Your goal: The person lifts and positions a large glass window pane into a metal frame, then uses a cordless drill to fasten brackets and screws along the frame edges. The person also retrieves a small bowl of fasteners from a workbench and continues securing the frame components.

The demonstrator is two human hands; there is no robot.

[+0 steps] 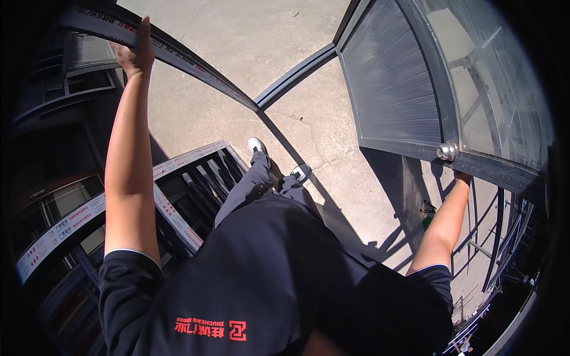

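Note:
My left hand (135, 56) is raised at the upper left, its fingers closed around a dark door frame upright (199, 72) partly covered in printed white film. That upright meets a dark crosspiece (297, 76) low on the concrete. On the right a grey door (392, 77) stands swung out from the frame, with a ribbed lower panel and a glass upper pane (499, 77). A round silver knob (447, 151) sits near its edge. Just below the knob my right hand (462, 177) meets the door edge; its fingers are hidden behind it.
Left of me a rack or stack of dark metal frames (62, 228) with film-wrapped rails reaches close to my legs. Sunlit concrete (202, 127) lies ahead, crossed by shadows. Thin metal bars (493, 237) stand behind the door at the right. My shoes (256, 145) are near the frame's corner.

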